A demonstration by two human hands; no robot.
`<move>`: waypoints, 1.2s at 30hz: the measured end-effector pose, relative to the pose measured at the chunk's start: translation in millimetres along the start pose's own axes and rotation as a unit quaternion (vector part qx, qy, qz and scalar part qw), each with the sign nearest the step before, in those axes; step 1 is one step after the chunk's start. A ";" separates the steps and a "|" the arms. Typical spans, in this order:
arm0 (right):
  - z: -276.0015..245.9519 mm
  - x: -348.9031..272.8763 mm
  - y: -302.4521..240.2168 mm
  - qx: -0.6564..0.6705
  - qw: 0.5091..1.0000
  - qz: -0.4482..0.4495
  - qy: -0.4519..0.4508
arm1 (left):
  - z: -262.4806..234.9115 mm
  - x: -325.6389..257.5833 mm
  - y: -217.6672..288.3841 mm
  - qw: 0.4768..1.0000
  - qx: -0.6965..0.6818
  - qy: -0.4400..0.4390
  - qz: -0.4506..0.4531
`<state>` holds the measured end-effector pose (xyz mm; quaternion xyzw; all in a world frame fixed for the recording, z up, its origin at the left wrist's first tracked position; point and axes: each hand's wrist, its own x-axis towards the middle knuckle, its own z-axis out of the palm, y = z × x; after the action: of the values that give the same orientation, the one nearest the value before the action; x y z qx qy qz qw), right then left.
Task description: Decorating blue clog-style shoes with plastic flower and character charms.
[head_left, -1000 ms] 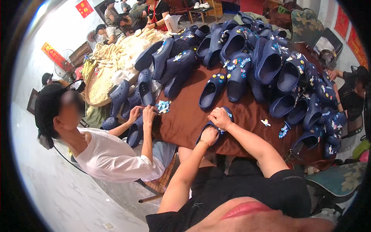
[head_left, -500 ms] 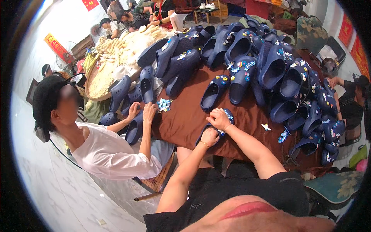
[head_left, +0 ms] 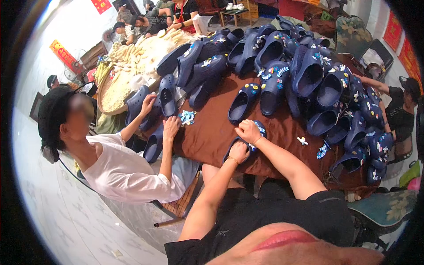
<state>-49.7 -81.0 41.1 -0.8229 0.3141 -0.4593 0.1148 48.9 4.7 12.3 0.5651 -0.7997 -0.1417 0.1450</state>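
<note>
The brown table (head_left: 207, 137) lies under your clog (head_left: 261, 128), and there is one. The big pile of clogs (head_left: 309, 77) sits beyond your clog and to its right. They overlap too much to count. Many wear charms, so that lot looks done. The worker in white (head_left: 123, 172) sits left of your clog; that is one person there. Between that worker and the pile, left of your clog, I count at least three plain clogs (head_left: 168, 97) with no charms to be seen, so those look left to do.

Just beyond your clog are two decorated clogs (head_left: 240, 105), side by side. Your clog itself seems partway: some blue and white shows on its front, but your hands hide the rest.

Your left hand (head_left: 239, 151) goes into the opening of your clog. Your right hand (head_left: 249, 132) bends over its front, touching it. I cannot tell what the fingers of either hand pinch.

Left of your clog is one charm heap (head_left: 187, 117), too jumbled to count. Right of it lie one blue bunch (head_left: 323, 151) and, nearer, one white charm (head_left: 302, 141).
</note>
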 end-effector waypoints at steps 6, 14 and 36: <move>4.0 -6.0 14.1 -0.083 0.994 0.003 -0.069 | 5.5 7.0 -1.8 0.999 -0.022 0.023 0.016; -5.4 0.5 1.6 -0.034 0.999 0.005 -0.030 | 1.4 6.3 0.2 1.000 -0.026 0.004 0.008; -3.7 -3.1 29.0 0.087 0.972 0.210 0.062 | -6.6 12.3 3.1 0.998 -0.024 -0.038 -0.037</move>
<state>-65.8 -101.2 27.1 -0.6952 0.4454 -0.5007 0.2601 44.9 -6.3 20.5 0.5848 -0.7796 -0.1877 0.1224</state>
